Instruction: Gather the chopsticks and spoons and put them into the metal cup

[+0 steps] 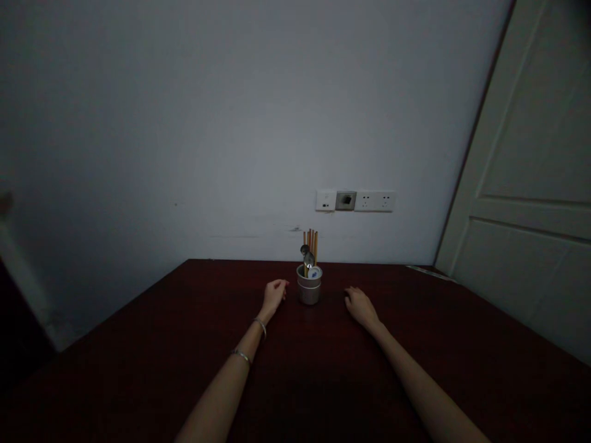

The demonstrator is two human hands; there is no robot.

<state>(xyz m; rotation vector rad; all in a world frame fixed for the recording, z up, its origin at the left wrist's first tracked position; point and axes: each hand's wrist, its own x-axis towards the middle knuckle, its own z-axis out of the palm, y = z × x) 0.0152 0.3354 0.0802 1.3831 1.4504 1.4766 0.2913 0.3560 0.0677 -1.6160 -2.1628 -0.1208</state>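
A grey cylindrical utensil holder (pixel 309 294) stands upright on the dark red table (pixel 295 381). Several wooden chopsticks (pixel 316 246) rise out of it, along with metal spoons (pixel 309 260) and a white spoon-like piece with a blue mark (pixel 314 272). Just left of the holder, apart from it, my left hand (pixel 274 294) rests on the tabletop with loosely bent fingers and nothing in it. My right hand (pixel 361 305) lies palm down to the right of the holder, farther off, fingers relaxed and holding nothing. Two bracelets (pixel 242 355) circle my left forearm.
Behind the table's far edge rises a pale wall (pixel 231 123) with a row of sockets (pixel 374 201) above and right of the holder. A white panelled door (pixel 530 184) leans in view along the right side. The left edge is dark and blurred.
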